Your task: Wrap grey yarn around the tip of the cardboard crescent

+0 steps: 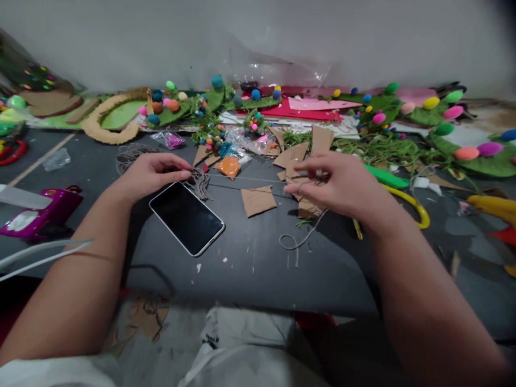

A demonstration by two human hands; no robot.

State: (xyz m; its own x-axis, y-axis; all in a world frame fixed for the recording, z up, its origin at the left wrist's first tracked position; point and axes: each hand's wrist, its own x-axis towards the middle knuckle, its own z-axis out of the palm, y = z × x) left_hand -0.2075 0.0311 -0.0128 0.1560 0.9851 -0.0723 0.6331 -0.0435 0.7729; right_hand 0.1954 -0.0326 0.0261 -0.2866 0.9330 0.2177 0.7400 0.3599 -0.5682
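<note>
My left hand (155, 173) is closed at the fingertips on grey yarn, beside a loose bundle of grey yarn (200, 184). A thin strand runs from it across to my right hand (336, 185), which pinches the yarn between thumb and fingers. The strand's curled loose end (290, 246) hangs below the right hand onto the table. Between the hands lies a small square of cardboard (258, 201) with the strand passing just above it. A phone (187, 219) with a dark screen lies just below my left hand.
Cardboard scraps (298, 156), an orange packet (229, 167) and green fringe (374, 148) lie beyond the hands. A straw-coloured ring (92, 121) and leaves with coloured balls line the back. Left is a purple tool (44, 215); right are yellow-handled scissors (421, 212).
</note>
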